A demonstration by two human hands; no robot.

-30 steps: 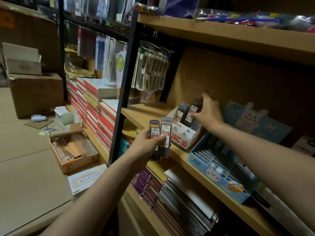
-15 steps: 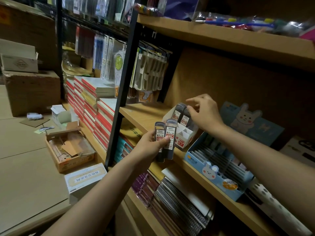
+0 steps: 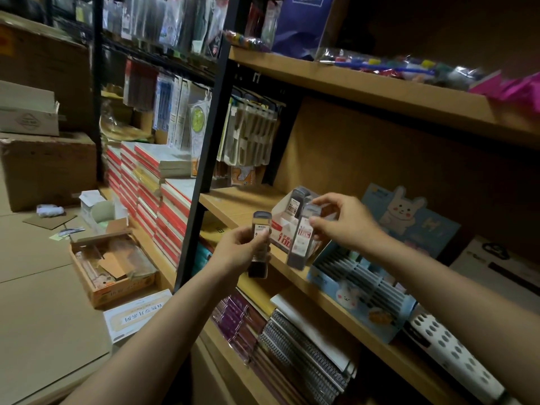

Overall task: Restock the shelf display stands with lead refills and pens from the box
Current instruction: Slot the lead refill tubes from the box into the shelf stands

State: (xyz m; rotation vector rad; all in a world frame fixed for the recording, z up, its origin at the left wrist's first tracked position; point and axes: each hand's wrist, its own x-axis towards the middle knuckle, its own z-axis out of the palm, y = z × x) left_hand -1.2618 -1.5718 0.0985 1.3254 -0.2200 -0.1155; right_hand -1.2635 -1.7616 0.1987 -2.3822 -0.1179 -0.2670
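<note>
The left hand (image 3: 239,252) gripped one lead refill case (image 3: 260,247) upright in front of the wooden shelf (image 3: 233,206), thumb across its white label and fingers curled behind it. Just to its right, the right hand (image 3: 344,223) pinched a second refill case (image 3: 302,241) near its top between thumb and fingertips; that case hung tilted and was smeared by motion blur, so its label could not be read. Behind the two cases stood the white and red display stand (image 3: 282,226) on the shelf, with at least one more refill case (image 3: 298,201) standing upright in its back row. The held case in the right hand overlapped the front of the stand in the view; whether it touched the stand could not be told.

To the right of that stand sat a blue display stand (image 3: 362,290) with a rabbit backing card (image 3: 406,214), its slotted tiers showing grey dividers. On the shelf below lay spiral notebooks (image 3: 306,355). Off to the left, on the floor (image 3: 35,302), an open cardboard box (image 3: 114,267) held long packets, near stacks of red-spined books (image 3: 163,211).
</note>
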